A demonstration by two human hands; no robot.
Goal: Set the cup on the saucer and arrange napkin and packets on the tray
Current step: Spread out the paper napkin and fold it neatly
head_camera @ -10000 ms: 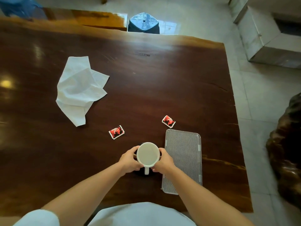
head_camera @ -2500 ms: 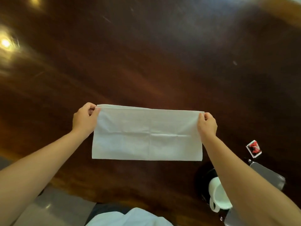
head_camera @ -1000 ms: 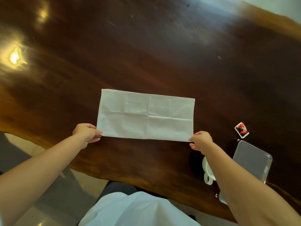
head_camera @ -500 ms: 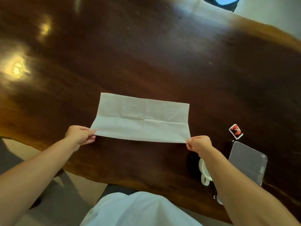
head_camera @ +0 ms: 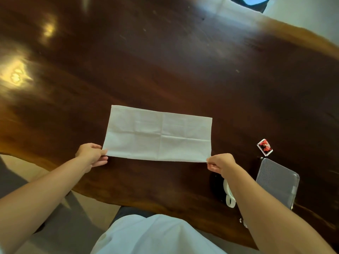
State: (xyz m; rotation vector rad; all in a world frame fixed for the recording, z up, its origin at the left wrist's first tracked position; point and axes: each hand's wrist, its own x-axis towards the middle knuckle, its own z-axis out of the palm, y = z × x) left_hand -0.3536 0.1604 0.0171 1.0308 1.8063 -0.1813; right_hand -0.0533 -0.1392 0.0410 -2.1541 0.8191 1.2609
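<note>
A white napkin (head_camera: 158, 133), folded into a long rectangle, lies on the dark wooden table (head_camera: 165, 61). My left hand (head_camera: 91, 155) pinches its near left corner. My right hand (head_camera: 221, 163) pinches its near right corner. The white cup (head_camera: 228, 195) stands on a dark saucer (head_camera: 215, 184) near the table's front edge, mostly hidden behind my right forearm. To its right lies the ribbed grey tray (head_camera: 277, 180). One red packet (head_camera: 264, 147) lies on the table just beyond the tray. I see only this one packet.
The table's near edge (head_camera: 128, 202) runs right in front of my body, with floor below it at the left. A dark blue object (head_camera: 251, 1) sits beyond the far edge at the top right.
The napkin, held up in the air 2.5 s ago, now lies on the table. Over the last second both hands stayed on its near corners, the near edge lifting slightly.
</note>
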